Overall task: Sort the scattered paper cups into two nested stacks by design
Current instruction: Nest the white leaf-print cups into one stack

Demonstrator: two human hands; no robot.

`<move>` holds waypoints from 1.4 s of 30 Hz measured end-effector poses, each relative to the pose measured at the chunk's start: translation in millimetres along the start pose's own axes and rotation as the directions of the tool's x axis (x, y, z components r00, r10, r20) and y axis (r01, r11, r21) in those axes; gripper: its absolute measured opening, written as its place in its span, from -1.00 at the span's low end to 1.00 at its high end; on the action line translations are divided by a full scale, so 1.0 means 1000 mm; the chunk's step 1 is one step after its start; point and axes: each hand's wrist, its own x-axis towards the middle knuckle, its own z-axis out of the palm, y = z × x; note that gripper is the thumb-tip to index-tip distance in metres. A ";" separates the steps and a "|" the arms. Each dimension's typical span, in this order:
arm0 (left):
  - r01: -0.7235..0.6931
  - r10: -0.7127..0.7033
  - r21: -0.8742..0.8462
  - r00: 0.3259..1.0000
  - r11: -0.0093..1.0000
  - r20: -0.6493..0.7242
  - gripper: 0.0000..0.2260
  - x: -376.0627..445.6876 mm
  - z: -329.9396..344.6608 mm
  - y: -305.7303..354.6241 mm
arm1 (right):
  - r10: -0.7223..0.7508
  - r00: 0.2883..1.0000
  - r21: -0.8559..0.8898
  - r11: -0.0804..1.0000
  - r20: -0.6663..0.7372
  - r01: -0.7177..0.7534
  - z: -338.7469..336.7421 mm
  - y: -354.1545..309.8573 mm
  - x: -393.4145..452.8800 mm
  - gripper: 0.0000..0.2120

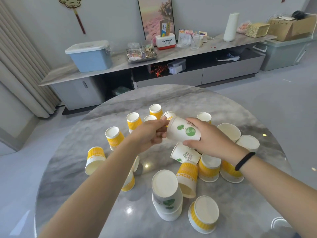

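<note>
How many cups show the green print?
4: one held cup between the left hand and right hand, one lying cup below the right hand, and a nested pair upside down nearest the camera. Two white cups at right may hide theirs.

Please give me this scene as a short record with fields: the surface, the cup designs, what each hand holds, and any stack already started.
surface: round grey marble-look table
cup designs: yellow-banded cups; white cups with green print
left hand: grip on the base end of the held green-print cup
right hand: grip around the same cup's rim end, cup held sideways above the table
wrist: black band on the right wrist
stack started: inverted green-print cups nested, near front
loose cups: many, mostly upside down, some tipped over
</note>
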 end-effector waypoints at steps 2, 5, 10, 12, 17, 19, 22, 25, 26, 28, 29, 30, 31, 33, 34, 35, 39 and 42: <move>0.028 -0.025 0.022 0.994 0.999 -0.109 -0.76 0.009 0.004 -0.009 | 0.033 0.998 -0.033 0.999 -0.046 -0.034 -0.008 0.005 0.000 -0.28; 0.132 -0.052 0.422 0.979 0.897 -0.197 -0.90 0.016 0.004 -0.031 | 0.045 0.996 -0.039 0.998 -0.071 -0.048 -0.015 0.008 0.000 -0.30; 0.120 -0.082 0.608 0.993 0.785 -0.090 -0.91 0.023 0.012 -0.059 | 0.073 0.996 -0.083 0.994 -0.051 -0.077 -0.020 0.015 -0.002 -0.28; 0.108 -0.035 0.585 0.990 0.804 -0.134 -0.84 0.026 0.009 -0.058 | 0.083 0.996 -0.086 0.993 -0.041 -0.086 -0.020 0.018 -0.004 -0.27; -0.005 0.204 0.559 0.933 0.829 -0.296 -0.84 0.011 -0.012 -0.016 | 0.081 0.997 -0.075 0.994 -0.011 -0.082 -0.023 0.019 -0.004 -0.28; -0.079 0.266 0.464 0.897 0.882 -0.353 -0.84 0.005 -0.012 0.001 | 0.073 0.997 -0.044 0.996 0.011 -0.073 -0.023 0.018 -0.004 -0.29; -0.133 0.258 0.357 0.907 0.925 -0.332 -0.84 -0.001 -0.002 0.017 | 0.053 0.997 0.060 0.997 0.048 -0.055 -0.027 0.017 -0.003 -0.29; -0.143 0.205 0.272 0.954 0.952 -0.218 -0.82 -0.001 0.018 0.024 | 0.042 0.999 0.196 0.980 0.015 -0.044 -0.035 0.016 -0.002 -0.33; -0.142 0.186 0.240 0.967 0.960 -0.173 -0.81 0.000 0.026 0.026 | 0.034 0.999 0.205 0.978 -0.007 -0.032 -0.037 0.016 -0.002 -0.33; -0.120 0.141 0.185 0.985 0.975 -0.102 -0.84 0.002 0.042 0.028 | 0.023 0.999 0.169 0.985 -0.039 -0.016 -0.039 0.017 -0.001 -0.32; -0.102 0.115 0.167 0.991 0.981 -0.070 -0.84 0.005 0.048 0.028 | 0.025 0.999 0.150 0.989 -0.046 -0.018 -0.039 0.018 0.000 -0.31; -0.083 0.090 0.147 0.995 0.986 -0.040 -0.82 0.007 0.052 0.028 | 0.032 0.998 0.132 0.991 -0.048 -0.025 -0.039 0.021 0.000 -0.30; -0.066 0.069 0.129 0.997 0.989 -0.019 -0.79 0.010 0.053 0.027 | 0.043 0.998 0.106 0.994 -0.046 -0.038 -0.038 0.024 0.001 -0.29; -0.035 0.042 0.139 0.998 0.990 -0.048 -0.75 0.017 0.050 0.021 | 0.072 0.996 0.021 0.997 -0.050 -0.071 -0.039 0.032 0.002 -0.27; -0.029 0.051 0.224 0.994 0.974 -0.094 -0.76 0.022 0.048 0.015 | 0.089 0.995 -0.019 0.996 -0.048 -0.090 -0.040 0.035 0.002 -0.27; -0.019 0.079 0.382 0.986 0.924 -0.144 -0.80 0.027 0.044 0.007 | 0.102 0.994 -0.048 0.993 -0.039 -0.104 -0.041 0.036 0.001 -0.27; 0.062 0.027 0.782 0.995 0.620 -0.100 -0.66 0.039 0.032 -0.027 | 0.124 0.990 -0.149 0.982 0.062 -0.113 -0.042 0.038 0.000 -0.29; 0.061 0.005 0.839 0.997 0.540 -0.076 -0.85 0.044 0.024 -0.036 | 0.154 0.982 -0.201 0.971 0.111 -0.129 -0.039 0.041 0.001 -0.27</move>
